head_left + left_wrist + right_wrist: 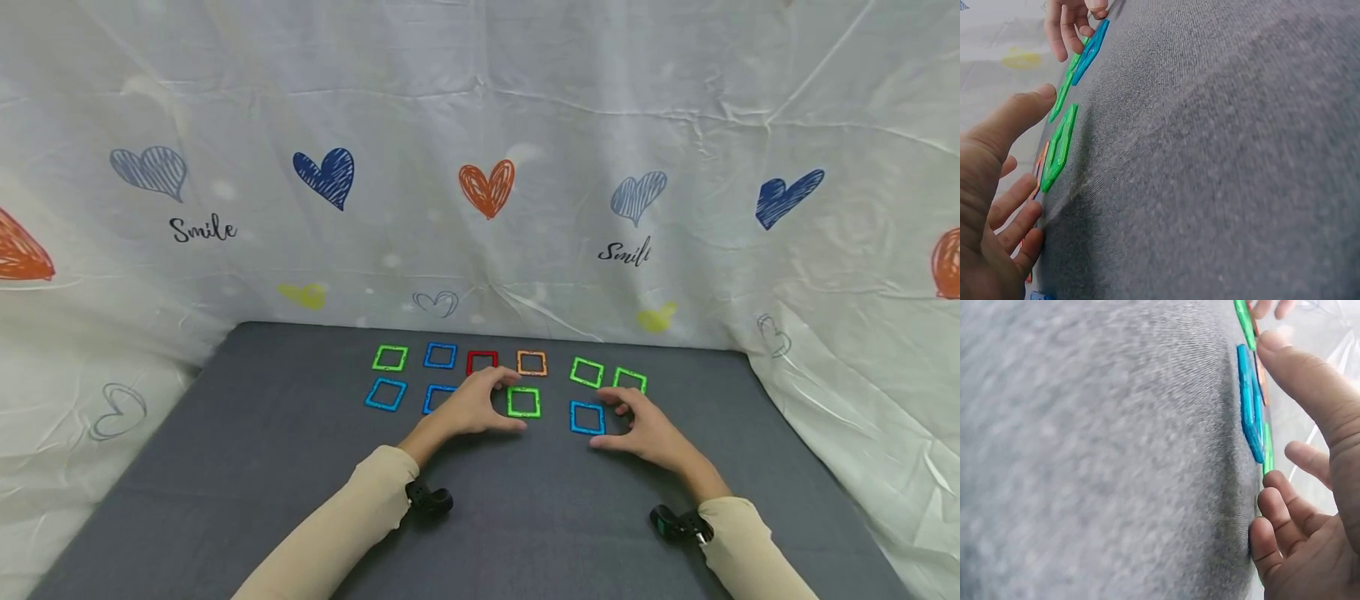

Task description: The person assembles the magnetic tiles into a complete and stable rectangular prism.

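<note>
My left hand hovers at the left of a green square frame tile, thumb and fingers spread apart with nothing held. In the left wrist view that green tile lies flat between the thumb and the curved fingers. At the right, my right hand is beside a blue square frame tile, its fingers loosely bent and its thumb near the tile's lower right corner. The right wrist view has this blue tile beyond the thumb; contact is hard to tell. A red tile is partly hidden behind the left hand.
Along the back row lie green, blue, orange and two more green tiles, the last partly behind the right hand. Two blue tiles are at front left. A grey cloth covers the table; a white printed curtain hangs behind.
</note>
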A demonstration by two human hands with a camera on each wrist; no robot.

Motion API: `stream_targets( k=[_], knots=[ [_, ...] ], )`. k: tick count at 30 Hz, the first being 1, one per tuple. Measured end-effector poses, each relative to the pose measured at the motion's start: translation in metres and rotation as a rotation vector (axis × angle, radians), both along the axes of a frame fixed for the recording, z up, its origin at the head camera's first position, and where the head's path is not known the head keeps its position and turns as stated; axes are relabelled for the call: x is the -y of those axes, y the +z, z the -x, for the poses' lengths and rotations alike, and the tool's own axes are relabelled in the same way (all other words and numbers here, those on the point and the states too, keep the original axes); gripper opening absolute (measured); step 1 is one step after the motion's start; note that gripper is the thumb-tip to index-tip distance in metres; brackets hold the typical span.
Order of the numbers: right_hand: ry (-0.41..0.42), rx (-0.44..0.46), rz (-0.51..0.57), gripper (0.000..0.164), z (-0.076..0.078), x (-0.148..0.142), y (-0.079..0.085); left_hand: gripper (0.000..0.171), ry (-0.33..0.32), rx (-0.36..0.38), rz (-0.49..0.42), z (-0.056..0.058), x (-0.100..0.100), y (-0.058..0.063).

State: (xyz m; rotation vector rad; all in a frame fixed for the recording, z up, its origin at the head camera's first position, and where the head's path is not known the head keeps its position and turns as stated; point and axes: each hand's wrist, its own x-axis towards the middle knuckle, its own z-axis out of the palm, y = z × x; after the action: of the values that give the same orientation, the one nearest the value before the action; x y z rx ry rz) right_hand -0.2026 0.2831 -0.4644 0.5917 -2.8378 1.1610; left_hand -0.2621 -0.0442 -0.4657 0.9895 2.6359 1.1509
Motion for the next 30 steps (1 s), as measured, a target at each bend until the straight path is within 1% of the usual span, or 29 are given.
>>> stream_targets(
  k=[6,11,15,20,26,30],
  knots=[
    [-0.023,0.022,-0.002,0.076,0.002,0.002,-0.002,0.075,0.037,-0.022,0.046,0.003,-0.005,-0.004],
    [-0.040,0.031,-0.023,0.076,0.003,0.005,-0.001,0.074,0.058,-0.057,0.079,0.006,-0.006,-0.006],
    [-0.043,0.033,-0.029,0.074,0.004,0.007,0.000,0.073,0.061,-0.075,0.106,0.008,-0.006,-0.006],
    [-0.049,0.041,-0.028,0.070,0.006,0.007,0.000,0.072,0.065,-0.078,0.130,0.009,-0.007,-0.005],
    [-0.033,0.034,-0.039,0.064,0.007,0.006,0.002,0.064,0.063,-0.093,0.152,0.011,-0.009,-0.005],
    [-0.018,0.027,-0.057,0.059,0.009,0.007,0.002,0.058,0.063,-0.088,0.159,0.011,-0.009,-0.005]
  ],
)
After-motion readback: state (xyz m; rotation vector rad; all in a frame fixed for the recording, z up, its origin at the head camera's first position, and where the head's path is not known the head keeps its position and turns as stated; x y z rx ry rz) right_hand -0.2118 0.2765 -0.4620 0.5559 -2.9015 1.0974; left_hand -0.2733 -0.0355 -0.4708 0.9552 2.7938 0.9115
